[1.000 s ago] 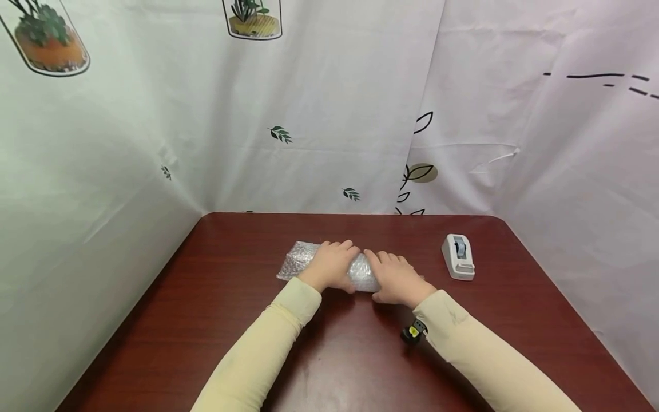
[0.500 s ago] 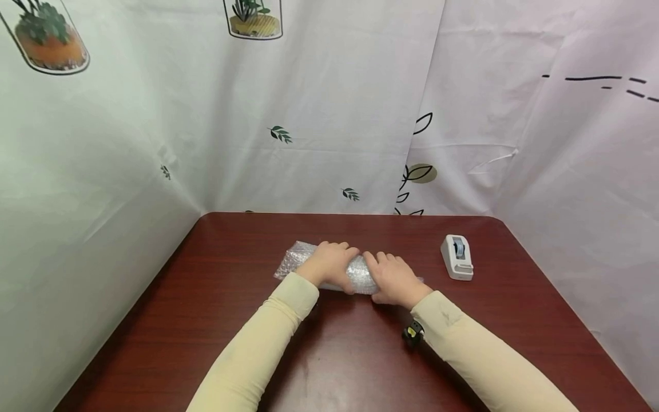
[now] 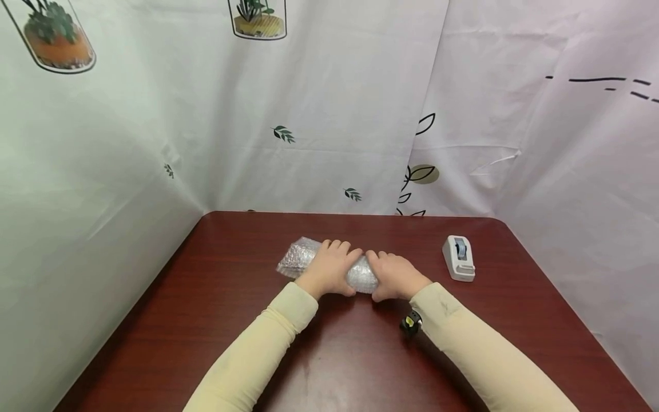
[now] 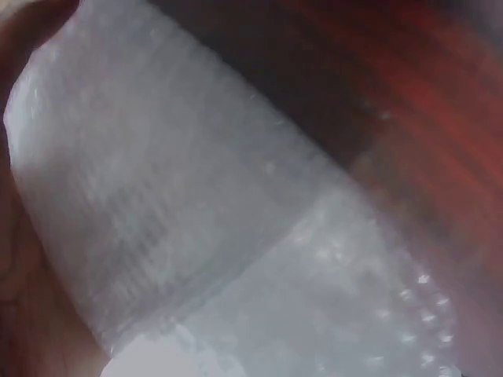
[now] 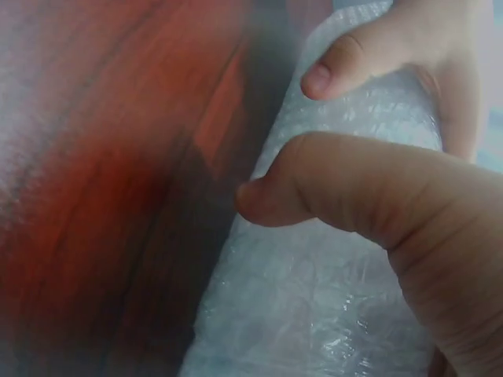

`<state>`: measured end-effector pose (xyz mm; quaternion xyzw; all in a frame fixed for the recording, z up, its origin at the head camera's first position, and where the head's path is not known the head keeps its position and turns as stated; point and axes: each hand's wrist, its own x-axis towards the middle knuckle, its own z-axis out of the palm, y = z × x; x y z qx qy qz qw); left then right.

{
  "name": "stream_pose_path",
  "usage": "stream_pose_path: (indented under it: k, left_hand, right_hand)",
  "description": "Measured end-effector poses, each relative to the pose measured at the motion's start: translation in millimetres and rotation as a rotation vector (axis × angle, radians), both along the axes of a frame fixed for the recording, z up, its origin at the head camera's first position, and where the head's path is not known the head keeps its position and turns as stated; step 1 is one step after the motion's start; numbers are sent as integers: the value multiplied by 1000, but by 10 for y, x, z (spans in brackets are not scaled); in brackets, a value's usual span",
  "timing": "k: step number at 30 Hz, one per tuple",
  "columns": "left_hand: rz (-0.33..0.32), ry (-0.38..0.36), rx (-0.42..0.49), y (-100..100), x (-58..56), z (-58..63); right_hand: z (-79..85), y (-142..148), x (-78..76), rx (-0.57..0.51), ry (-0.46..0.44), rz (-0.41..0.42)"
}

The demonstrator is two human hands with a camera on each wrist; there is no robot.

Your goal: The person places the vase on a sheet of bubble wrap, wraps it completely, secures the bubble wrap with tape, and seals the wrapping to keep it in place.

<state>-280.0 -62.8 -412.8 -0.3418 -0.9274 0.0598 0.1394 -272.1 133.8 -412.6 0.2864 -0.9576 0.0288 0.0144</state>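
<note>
Left hand [image 3: 329, 270] and right hand [image 3: 397, 277] both grip the bubble-wrap roll [image 3: 362, 276], thumbs and fingers curved round it, toward twelve o'clock on the table [image 3: 329, 366]. Since half a second ago, the roll's end at the left hand's ten o'clock has shifted slightly toward twelve.

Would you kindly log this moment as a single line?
left hand: gripping bubble wrap | right hand: gripping same bubble wrap | tape dispenser: on table, at right, untouched
</note>
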Motion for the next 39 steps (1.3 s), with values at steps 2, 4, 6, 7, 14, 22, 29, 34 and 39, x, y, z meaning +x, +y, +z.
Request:
stream_pose_path:
  k: [2, 4, 6, 7, 14, 22, 29, 34, 39]
  left_hand:
    - [5, 20, 6, 2, 11, -19]
    - [11, 32, 6, 5, 19, -35]
    - [11, 49, 3, 8, 20, -55]
    - [11, 58, 1, 9, 17, -66]
    - [-14, 82, 22, 6, -20, -111]
    - [-13, 45, 34, 4, -61, -84]
    - [27, -40, 28, 23, -76, 24]
    - [48, -112, -5, 46, -119, 38]
    - [69, -179, -22, 62, -154, 65]
  right_hand:
    - [8, 7, -45, -7, -48, -5]
    - [14, 16, -89, -10, -91, -3]
    - [19, 26, -128, -17, -122, 8]
    - [21, 29, -146, -25, -134, 17]
    - [15, 72, -193, -80, -173, 67]
    - [-46, 151, -59, -93, -22, 102]
    - [-128, 101, 167, -45, 259, 111]
    - [-170, 60, 237, -24, 326, 53]
    - [-192, 49, 208, -5, 336, 40]
